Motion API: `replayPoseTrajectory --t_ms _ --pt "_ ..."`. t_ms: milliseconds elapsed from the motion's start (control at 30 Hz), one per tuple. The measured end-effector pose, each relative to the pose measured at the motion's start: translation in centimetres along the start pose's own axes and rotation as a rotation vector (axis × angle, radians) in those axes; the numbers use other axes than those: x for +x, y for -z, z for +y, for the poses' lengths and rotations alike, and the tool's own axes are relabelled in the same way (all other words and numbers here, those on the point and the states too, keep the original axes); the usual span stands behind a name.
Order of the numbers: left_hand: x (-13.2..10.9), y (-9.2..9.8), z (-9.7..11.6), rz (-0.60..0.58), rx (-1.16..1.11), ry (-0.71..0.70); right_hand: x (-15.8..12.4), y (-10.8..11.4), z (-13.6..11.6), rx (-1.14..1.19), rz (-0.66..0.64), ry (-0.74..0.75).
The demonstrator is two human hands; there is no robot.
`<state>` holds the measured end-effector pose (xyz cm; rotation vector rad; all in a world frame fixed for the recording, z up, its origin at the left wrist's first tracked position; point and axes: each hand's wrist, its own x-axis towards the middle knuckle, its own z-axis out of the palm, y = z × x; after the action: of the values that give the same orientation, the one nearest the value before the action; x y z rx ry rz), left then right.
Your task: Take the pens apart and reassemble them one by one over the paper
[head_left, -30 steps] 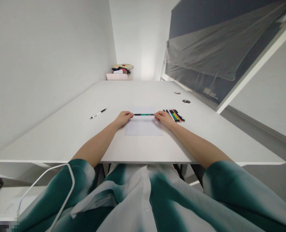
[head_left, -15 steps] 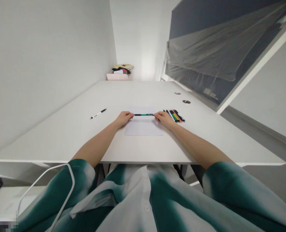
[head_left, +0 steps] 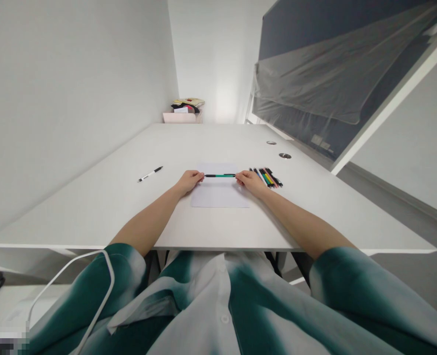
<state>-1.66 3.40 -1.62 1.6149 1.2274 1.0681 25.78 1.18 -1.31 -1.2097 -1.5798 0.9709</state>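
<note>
A green and black pen (head_left: 220, 175) lies level between my two hands, across a sheet of white paper (head_left: 220, 197). The fingers of my left hand (head_left: 190, 181) pinch its black end. At its other end, beside the clip, my right hand (head_left: 251, 181) pinches it too. Whether the pen touches the paper or hovers just over it, I cannot tell. Just past my right hand lies a row of several pens (head_left: 268, 177) in various colours. A white and black pen (head_left: 150, 174) rests alone on the left.
The white table (head_left: 218, 229) stretches from my lap toward the far wall. Two round metal inserts (head_left: 285, 156) sit at its right side. A pink box (head_left: 179, 118) with things piled in it stands at the far end. A dark panel under plastic film (head_left: 314, 79) leans at the right.
Almost nothing differs. The pen has turned slightly about its length, so its clip shows differently, while both hands keep their places.
</note>
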Motion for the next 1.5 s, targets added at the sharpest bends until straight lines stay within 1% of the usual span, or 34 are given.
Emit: replayPoseTrajectory --t_ms 233,400,600,1000,1500 --pt "0.01 -0.08 0.07 0.003 -0.003 0.003 -0.03 0.02 -0.22 0.011 0.004 -0.014" --pt "-0.26 -0.08 0.42 0.002 0.031 -0.004 -0.04 0.01 -0.41 0.011 0.009 -0.022" --pt "-0.48 -0.19 0.81 0.009 0.009 0.009 -0.12 -0.02 -0.53 0.001 0.012 -0.025" --pt "-0.18 -0.25 0.5 0.013 -0.012 0.026 -0.08 0.01 -0.44 0.007 0.006 -0.02" --pt "-0.24 -0.25 0.62 0.01 -0.006 0.019 0.01 -0.04 -0.52 -0.01 0.011 -0.022"
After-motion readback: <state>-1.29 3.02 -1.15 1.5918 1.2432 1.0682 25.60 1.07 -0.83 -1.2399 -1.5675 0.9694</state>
